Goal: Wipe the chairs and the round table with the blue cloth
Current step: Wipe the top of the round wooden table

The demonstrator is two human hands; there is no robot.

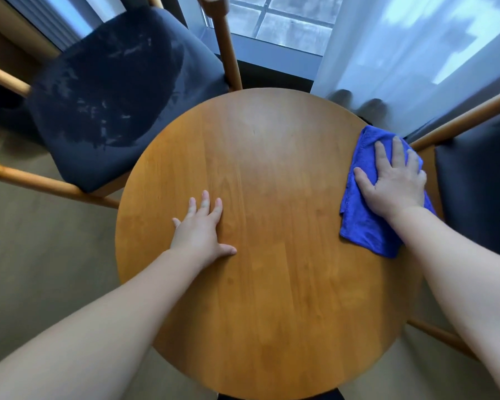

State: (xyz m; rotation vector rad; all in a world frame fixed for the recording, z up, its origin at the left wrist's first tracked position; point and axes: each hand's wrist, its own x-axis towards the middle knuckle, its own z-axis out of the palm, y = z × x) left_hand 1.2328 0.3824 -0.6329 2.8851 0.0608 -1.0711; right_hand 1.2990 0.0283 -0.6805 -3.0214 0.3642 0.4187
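The round wooden table fills the middle of the head view. The blue cloth lies flat at its right edge, hanging slightly over it. My right hand presses down on the cloth, palm flat and fingers spread. My left hand rests flat on the bare tabletop left of centre, fingers apart, holding nothing. A chair with a dark blue seat and wooden legs stands at the far left. A second dark-seated chair sits at the right, partly out of frame.
A window with a sheer white curtain runs along the far side. A wooden chair post rises just behind the table's far edge. Grey floor shows to the left of the table.
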